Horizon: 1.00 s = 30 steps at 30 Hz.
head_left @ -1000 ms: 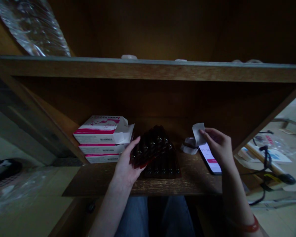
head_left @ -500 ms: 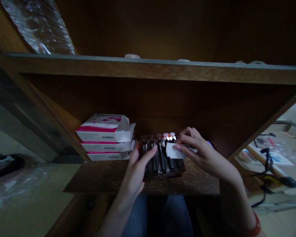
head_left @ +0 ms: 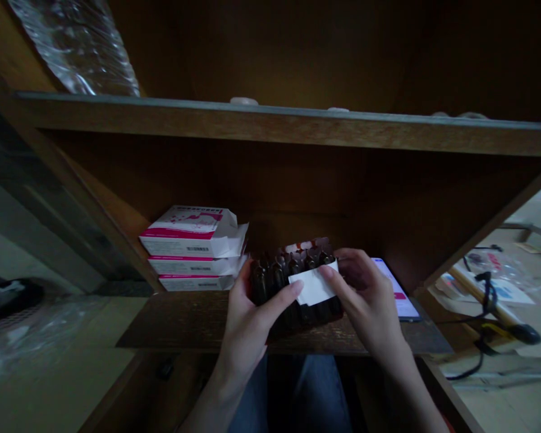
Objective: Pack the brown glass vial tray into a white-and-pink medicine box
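Wood makes up the whole setting: a dark brown shelf unit (head_left: 270, 123) with a worn lower board (head_left: 184, 331) at lap height and dim light throughout. Three white and pink boxes (head_left: 193, 252) lie stacked on the left of that board. A lit phone (head_left: 399, 294) rests to the right, and crinkled clear plastic (head_left: 76, 48) sits on the upper level. Beyond the unit, a pale floor shows cables and papers at right.

A tray of dark vials (head_left: 293, 285) sits at the middle of the board, its small brown bottles packed in rows, some with light caps at the back. The left hand (head_left: 247, 325) grips the tray's left edge, thumb on a white paper slip (head_left: 315, 285) laid across the bottles. The right hand (head_left: 365, 300) pinches the slip's right end.
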Each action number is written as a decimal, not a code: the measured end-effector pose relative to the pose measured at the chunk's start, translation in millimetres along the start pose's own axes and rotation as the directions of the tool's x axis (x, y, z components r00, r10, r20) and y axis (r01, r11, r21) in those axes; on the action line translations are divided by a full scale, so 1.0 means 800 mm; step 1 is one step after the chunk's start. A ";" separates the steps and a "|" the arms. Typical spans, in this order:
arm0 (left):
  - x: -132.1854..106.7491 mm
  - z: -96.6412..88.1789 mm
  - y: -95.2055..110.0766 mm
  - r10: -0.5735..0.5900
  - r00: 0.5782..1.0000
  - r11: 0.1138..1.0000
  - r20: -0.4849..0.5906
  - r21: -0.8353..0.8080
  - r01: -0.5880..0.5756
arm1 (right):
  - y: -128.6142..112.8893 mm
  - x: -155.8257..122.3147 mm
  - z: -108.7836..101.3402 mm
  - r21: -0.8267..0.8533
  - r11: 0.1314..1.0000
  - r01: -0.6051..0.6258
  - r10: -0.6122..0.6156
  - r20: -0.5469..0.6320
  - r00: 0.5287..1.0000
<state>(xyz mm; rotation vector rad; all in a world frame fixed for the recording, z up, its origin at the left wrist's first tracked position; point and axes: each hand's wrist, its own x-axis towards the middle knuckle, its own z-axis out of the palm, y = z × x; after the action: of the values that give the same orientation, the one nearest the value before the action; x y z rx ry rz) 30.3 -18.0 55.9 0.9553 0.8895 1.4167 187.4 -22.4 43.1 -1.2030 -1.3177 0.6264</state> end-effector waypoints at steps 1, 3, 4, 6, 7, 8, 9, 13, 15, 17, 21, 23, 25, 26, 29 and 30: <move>-0.001 0.000 0.001 0.010 1.000 1.000 0.015 0.003 -0.010 | -0.003 -0.003 0.000 0.064 0.997 -0.032 0.028 0.054 0.998; -0.001 0.001 0.002 0.013 0.999 1.000 0.037 0.019 -0.014 | -0.009 -0.005 -0.001 0.163 0.982 -0.096 0.070 0.159 0.985; -0.001 0.001 0.002 0.013 0.999 0.999 0.041 0.034 -0.014 | -0.011 -0.005 -0.002 0.200 0.971 -0.133 0.091 0.203 0.975; 0.000 0.001 0.003 0.022 0.999 0.996 0.039 0.080 -0.025 | -0.011 -0.003 -0.003 0.252 0.947 -0.200 0.132 0.263 0.956; 0.001 0.002 0.003 0.031 0.999 0.994 0.039 0.106 -0.035 | -0.010 -0.002 -0.004 0.272 0.936 -0.223 0.147 0.274 0.950; 0.002 0.003 0.004 0.041 0.998 0.991 0.045 0.127 -0.046 | -0.009 -0.001 -0.005 0.285 0.928 -0.240 0.159 0.279 0.947; 0.004 0.004 0.004 0.050 0.997 0.988 0.054 0.141 -0.057 | -0.006 0.000 -0.005 0.292 0.923 -0.252 0.170 0.278 0.945; 0.009 0.011 0.006 0.061 0.991 0.984 0.118 0.159 -0.079 | 0.004 0.002 -0.006 0.369 0.866 -0.337 0.232 0.299 0.926; 0.010 0.015 0.008 0.068 0.989 0.980 0.130 0.179 -0.091 | 0.006 0.002 -0.006 0.420 0.824 -0.380 0.252 0.328 0.910; 0.009 0.018 0.013 0.080 0.988 0.971 0.129 0.214 -0.106 | 0.005 0.001 -0.005 0.449 0.796 -0.406 0.263 0.349 0.900; 0.013 0.017 0.040 0.074 0.962 0.932 0.262 0.326 -0.160 | -0.004 -0.002 -0.001 0.504 0.744 -0.439 0.289 0.349 0.891; 0.027 0.007 0.064 0.032 0.900 0.875 0.436 0.423 -0.236 | -0.008 -0.004 0.002 0.552 0.700 -0.453 0.308 0.340 0.889; 0.054 -0.011 0.089 0.009 0.808 0.714 0.588 0.562 -0.417 | -0.010 -0.004 0.002 0.597 0.656 -0.462 0.328 0.326 0.886; 0.070 -0.023 0.101 -0.001 0.780 0.549 0.626 0.652 -0.523 | -0.009 -0.003 0.000 0.615 0.641 -0.459 0.340 0.309 0.888; 0.121 -0.067 0.128 0.004 0.770 0.091 0.638 0.766 -0.636 | -0.003 0.003 -0.008 0.653 0.632 -0.418 0.372 0.218 0.902; 0.135 -0.082 0.133 0.006 0.770 0.020 0.638 0.770 -0.638 | 0.001 0.006 -0.012 0.657 0.636 -0.403 0.378 0.190 0.906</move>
<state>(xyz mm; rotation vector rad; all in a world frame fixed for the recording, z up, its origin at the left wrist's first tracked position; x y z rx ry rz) -72.5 83.7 135.1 2.6752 1.2622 0.5902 197.4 -20.5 45.8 -0.8378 -0.7056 1.3301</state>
